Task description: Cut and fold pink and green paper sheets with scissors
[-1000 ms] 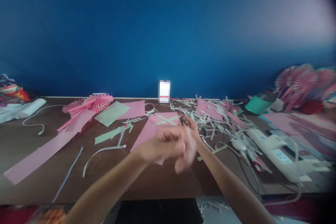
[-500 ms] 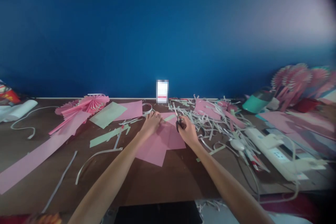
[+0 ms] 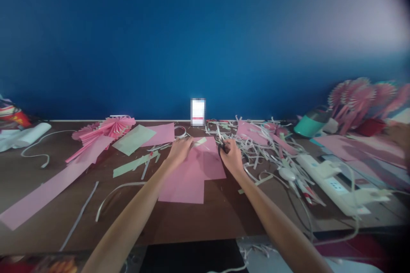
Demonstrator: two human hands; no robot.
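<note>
Two overlapping pink paper sheets lie in front of me, the nearer sheet (image 3: 182, 187) partly over or under the one on the right (image 3: 214, 166); which is on top I cannot tell. My left hand (image 3: 180, 151) grips the nearer sheet at its upper left, fingers bent and partly hidden. A small pale green paper piece (image 3: 200, 141) lies near its fingertips. My right hand (image 3: 233, 156) is closed around dark-handled scissors (image 3: 221, 144), blades pointing away from me, just beside the right sheet's edge.
White paper strips (image 3: 256, 149) are heaped on the right, near a power strip (image 3: 329, 183) with cables. Pink folded paper fans (image 3: 110, 130) and a pale green sheet (image 3: 133, 140) lie left. A lit, blurred screen (image 3: 198, 111) stands against the blue wall. A teal container (image 3: 310, 123) sits at back right.
The nearer pink sheet has turned from slanted to nearly square with the table edge. My left hand has moved slightly left, and my right hand with the scissors slightly right.
</note>
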